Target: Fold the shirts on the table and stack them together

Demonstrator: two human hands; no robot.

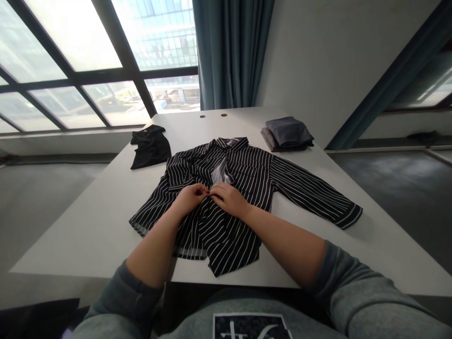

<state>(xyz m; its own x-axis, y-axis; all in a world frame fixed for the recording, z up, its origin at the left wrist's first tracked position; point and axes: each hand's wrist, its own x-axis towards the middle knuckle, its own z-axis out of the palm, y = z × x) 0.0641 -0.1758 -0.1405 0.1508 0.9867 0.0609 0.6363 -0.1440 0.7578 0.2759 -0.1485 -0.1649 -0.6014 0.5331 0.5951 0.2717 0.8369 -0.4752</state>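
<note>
A black shirt with white stripes (247,174) lies spread on the white table, its collar toward the far side. One sleeve stretches out to the right; the other lies bent at the left. My left hand (190,197) pinches the shirt's front edge near its middle. Beside it, fingertips almost touching, my right hand (229,197) pinches the opposite front edge. Above the hands the front gapes and shows the paler inside. Any button between the fingertips is too small to make out.
On the white table (88,235), a crumpled black garment (151,147) lies at the far left. A stack of folded grey clothes (287,133) sits at the far right. Two round holes are near the back edge. Behind are windows and a blue curtain (231,52).
</note>
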